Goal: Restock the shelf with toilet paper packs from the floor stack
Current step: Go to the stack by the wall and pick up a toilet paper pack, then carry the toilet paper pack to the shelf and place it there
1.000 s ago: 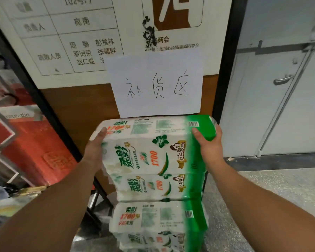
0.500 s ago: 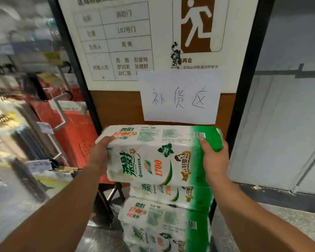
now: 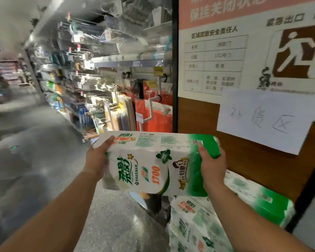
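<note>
Above the floor stack (image 3: 216,220), toilet paper pack (image 3: 153,160) between both hands

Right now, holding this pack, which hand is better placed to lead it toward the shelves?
Left, probably. The left hand grips the pack on the end facing the shelves; the right hand holds the green end, by the wall.

The toilet paper pack (image 3: 153,160) wears a thin plastic film, glossy and slightly crinkled, printed white and green. The packs in the floor stack (image 3: 216,220) have the same shiny wrap. The floor (image 3: 116,220) is speckled grey stone, polished and reflective. The wall panel (image 3: 198,115) looks like smooth brown wood. The handwritten sheet (image 3: 262,120) is matt white paper.
</note>
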`<state>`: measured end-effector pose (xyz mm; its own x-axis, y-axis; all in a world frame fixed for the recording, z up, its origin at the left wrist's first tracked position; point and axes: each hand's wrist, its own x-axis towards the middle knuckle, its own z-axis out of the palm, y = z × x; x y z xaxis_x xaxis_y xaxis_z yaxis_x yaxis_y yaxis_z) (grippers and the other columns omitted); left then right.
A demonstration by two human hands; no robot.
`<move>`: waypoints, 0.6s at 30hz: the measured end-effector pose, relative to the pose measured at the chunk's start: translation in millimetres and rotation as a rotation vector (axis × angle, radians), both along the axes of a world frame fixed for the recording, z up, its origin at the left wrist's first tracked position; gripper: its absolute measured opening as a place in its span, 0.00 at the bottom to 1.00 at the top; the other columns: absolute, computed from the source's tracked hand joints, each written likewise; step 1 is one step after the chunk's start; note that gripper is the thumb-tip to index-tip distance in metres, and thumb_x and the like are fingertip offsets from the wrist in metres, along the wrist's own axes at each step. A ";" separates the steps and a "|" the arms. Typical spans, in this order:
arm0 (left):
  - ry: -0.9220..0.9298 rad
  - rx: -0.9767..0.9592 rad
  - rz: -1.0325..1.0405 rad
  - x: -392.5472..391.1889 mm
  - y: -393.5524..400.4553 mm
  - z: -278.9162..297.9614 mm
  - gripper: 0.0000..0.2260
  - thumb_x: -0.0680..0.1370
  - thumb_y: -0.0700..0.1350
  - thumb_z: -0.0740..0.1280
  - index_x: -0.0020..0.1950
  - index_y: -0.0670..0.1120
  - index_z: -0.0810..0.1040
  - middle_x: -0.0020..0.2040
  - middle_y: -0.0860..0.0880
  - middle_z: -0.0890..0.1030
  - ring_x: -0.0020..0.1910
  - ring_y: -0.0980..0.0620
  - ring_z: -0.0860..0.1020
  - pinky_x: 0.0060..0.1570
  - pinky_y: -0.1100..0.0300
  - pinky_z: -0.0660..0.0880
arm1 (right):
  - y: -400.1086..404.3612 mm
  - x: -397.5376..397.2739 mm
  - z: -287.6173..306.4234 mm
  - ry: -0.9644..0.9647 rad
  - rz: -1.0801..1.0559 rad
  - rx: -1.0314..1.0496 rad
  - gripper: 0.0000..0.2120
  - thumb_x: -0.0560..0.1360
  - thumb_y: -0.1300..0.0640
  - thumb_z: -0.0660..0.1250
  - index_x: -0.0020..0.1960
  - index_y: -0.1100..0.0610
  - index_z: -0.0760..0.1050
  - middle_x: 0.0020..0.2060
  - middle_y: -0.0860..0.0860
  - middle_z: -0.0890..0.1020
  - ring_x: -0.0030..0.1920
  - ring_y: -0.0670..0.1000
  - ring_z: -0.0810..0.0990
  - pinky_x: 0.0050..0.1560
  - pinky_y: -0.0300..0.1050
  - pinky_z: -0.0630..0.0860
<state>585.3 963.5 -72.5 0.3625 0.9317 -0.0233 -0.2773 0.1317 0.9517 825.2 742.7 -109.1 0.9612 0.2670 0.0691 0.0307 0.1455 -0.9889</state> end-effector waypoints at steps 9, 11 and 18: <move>0.054 0.040 0.453 -222.2 49.2 23.3 0.19 0.76 0.45 0.75 0.63 0.38 0.79 0.53 0.37 0.86 0.49 0.37 0.86 0.47 0.44 0.85 | 144.3 -150.7 26.4 -0.027 0.382 0.001 0.13 0.75 0.42 0.74 0.53 0.45 0.74 0.44 0.44 0.82 0.40 0.46 0.81 0.42 0.44 0.76; 0.062 0.038 0.538 -272.6 54.9 25.1 0.19 0.76 0.45 0.75 0.62 0.36 0.80 0.53 0.37 0.86 0.51 0.35 0.85 0.54 0.40 0.82 | 177.8 -191.0 28.2 -0.016 0.457 0.016 0.22 0.71 0.37 0.75 0.58 0.47 0.76 0.45 0.45 0.83 0.41 0.47 0.83 0.42 0.45 0.78; 0.138 0.081 0.767 -404.6 60.2 28.1 0.20 0.70 0.52 0.76 0.55 0.40 0.85 0.50 0.41 0.87 0.50 0.39 0.85 0.54 0.44 0.81 | 263.7 -306.5 26.0 -0.037 0.639 -0.016 0.13 0.73 0.42 0.76 0.50 0.46 0.75 0.45 0.46 0.83 0.43 0.50 0.81 0.52 0.51 0.77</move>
